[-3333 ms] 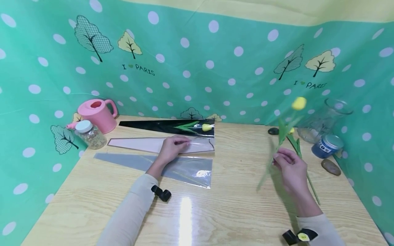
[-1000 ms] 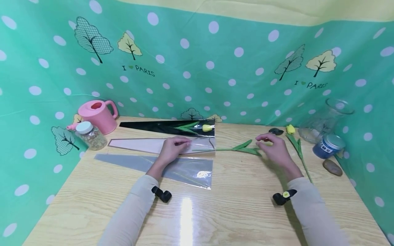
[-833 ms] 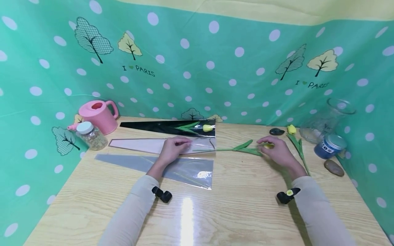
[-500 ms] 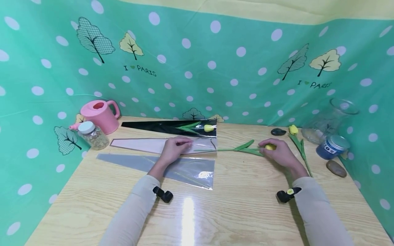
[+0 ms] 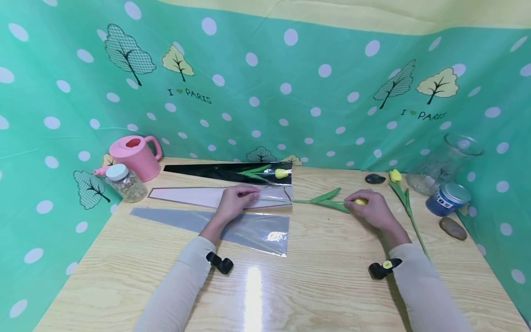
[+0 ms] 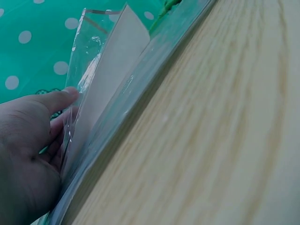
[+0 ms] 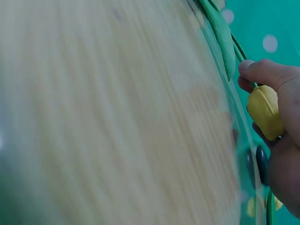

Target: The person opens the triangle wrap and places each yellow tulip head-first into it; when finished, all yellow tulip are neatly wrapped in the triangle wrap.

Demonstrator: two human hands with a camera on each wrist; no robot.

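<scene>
Left hand: the left hand rests on the pink-backed sleeve; the left wrist view shows thumb and fingers pinching its clear front film apart from the backing at the mouth.
Right hand: the right hand grips the yellow bud of a tulip, fingers curled round it.
Tulip position: it lies flat on the table, bud under the right hand, stem running toward the left hand; the stem tip sits at the sleeve mouth, and whether it is inside yet cannot be told.
Step in hand: judged to be feeding the tulip stem-first into the opened sleeve.
Next move calls for: a straight slide of the stem toward the left hand while the film is kept lifted; the leaves look likely to catch on the mouth edge.
Sleeves: three beyond and beside the left hand, namely a black sleeve already holding a tulip, the pink-backed one, and a grey sleeve nearest the person.
Tulips: three, one in the black sleeve, one held, one spare tulip lying just right of the right hand.
Stones: two, a dark stone and a brown stone.
Containers: one pink watering can, one lidded jar, one glass vase, one blue jar.
</scene>
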